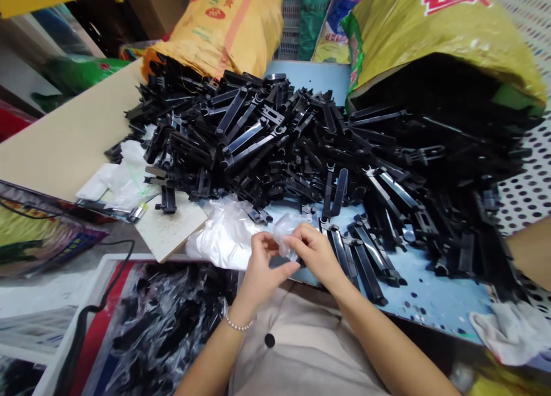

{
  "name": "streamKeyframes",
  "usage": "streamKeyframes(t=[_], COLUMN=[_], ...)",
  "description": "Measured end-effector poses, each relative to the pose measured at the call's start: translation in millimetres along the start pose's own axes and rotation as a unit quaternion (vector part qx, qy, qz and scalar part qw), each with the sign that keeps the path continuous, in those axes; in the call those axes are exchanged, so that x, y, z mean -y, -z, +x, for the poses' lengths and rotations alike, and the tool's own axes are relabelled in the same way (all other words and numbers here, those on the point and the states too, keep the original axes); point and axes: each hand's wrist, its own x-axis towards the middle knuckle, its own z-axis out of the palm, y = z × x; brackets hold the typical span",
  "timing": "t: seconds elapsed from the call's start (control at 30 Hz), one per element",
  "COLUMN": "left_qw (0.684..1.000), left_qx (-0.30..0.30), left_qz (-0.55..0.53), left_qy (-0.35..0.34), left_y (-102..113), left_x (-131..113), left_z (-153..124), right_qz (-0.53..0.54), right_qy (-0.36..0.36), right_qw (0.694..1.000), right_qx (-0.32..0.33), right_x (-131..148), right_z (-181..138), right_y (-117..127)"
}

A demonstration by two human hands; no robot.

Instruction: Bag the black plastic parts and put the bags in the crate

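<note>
My left hand (pixel 262 264), with a beaded bracelet on its wrist, and my right hand (pixel 312 253) meet in front of my chest. Between their fingertips they pinch a small transparent plastic bag (pixel 286 241). A loose heap of white translucent plastic bags (pixel 224 235) lies just left of my hands. Beyond them spreads a large pile of glossy black plastic parts (pixel 267 143), long flat clip-like pieces. Several of these black pieces (pixel 365 264) lie close to my right hand on the blue tabletop (pixel 424 292).
Yellow woven sacks (pixel 447 34) spill black parts at the back right. A white-edged bin (pixel 159 327) of bagged black parts sits below left, with a black cable (pixel 81 321) along it. A beige board (pixel 64 143) lies left, and a white cloth (pixel 512 333) lies right.
</note>
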Motion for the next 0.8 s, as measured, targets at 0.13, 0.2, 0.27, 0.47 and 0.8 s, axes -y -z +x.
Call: streamKeyframes(t=[0.13,0.2,0.27,0.47,0.8], left_qw=[0.997,0.997,0.985,0.956,0.988], left_qx=[-0.042,-0.045,-0.038,-0.047,0.020], left_qz=[0.068,-0.035,-0.149,-0.264,-0.131], left_qy=[-0.002,0.046,0.080,0.116,0.074], left_y=[-8,-8,-7,1,7], left_x=[-1,-5,-9,-8,-17], left_z=[0,4,8,12,-1], right_qz=[0.107,0.170,0.157,-0.031,-0.218], right_qy=[-0.062,-0.085,-0.073,0.033,0.071], right_qw=[0.992,0.981,0.984,0.999,0.973], right_qx=[0.025,0.042,0.047,0.011,-0.012], right_x=[5,6,5,-2,0], right_z=[5,4,2,-6,-8], right_y=[2,5,7,9,4])
